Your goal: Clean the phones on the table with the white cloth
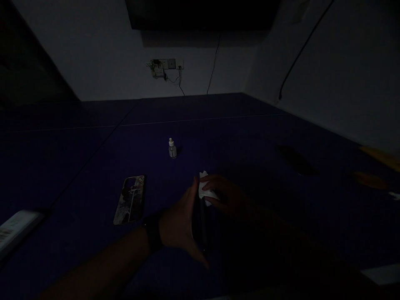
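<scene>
In the dim head view, my left hand (178, 225), with a dark band at the wrist, is wrapped round a dark, slim phone (202, 227) held on edge, thumb at the near end and fingers at the far end. My right hand (226, 192) pinches a crumpled white tissue (204, 186) against the far end of the phone. Shadow hides most of the phone's face and the right forearm. Left of my hands, a patterned phone case (129, 200) lies on the dark blue table (93, 175). Beyond them a small dropper bottle (172, 151) with a white cap stands upright.
A white box (17, 229) lies at the left edge. On the right are a dark flat object (296, 160), an orange item (370, 180) and a yellow strip (379, 157). Wall sockets (167, 64) with cables and a dark screen (203, 14) are at the back.
</scene>
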Motion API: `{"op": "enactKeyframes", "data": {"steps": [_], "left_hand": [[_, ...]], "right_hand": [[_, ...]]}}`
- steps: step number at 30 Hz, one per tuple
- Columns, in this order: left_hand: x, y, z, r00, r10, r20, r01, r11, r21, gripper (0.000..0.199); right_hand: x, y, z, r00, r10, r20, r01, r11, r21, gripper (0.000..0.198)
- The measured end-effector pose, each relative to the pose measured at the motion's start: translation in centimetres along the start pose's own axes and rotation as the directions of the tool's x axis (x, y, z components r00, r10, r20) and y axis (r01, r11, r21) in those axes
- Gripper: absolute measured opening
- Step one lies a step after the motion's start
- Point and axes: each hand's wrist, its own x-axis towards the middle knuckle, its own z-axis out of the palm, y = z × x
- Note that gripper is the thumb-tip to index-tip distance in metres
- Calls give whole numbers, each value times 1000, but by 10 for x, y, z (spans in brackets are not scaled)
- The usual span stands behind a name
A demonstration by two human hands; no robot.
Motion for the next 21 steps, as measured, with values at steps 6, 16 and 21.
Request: {"op": "enactKeyframes", "data": {"steps": [6, 16, 21], "left_hand": [[-1, 0, 2, 1000, 3, -26, -3, 999, 35, 182], [-3, -3, 6, 999, 14, -35, -12, 999, 48, 182], [-2, -3, 6, 999, 8, -45, -6, 999, 43, 181]], "right_hand": [[-21, -6, -11, 990, -75, 119, 94, 982, -162, 35], [-29, -18, -6, 948, -250, 199, 315, 832, -457, 35], [-6, 3, 2, 974, -213, 76, 223, 846, -484, 44]]}}
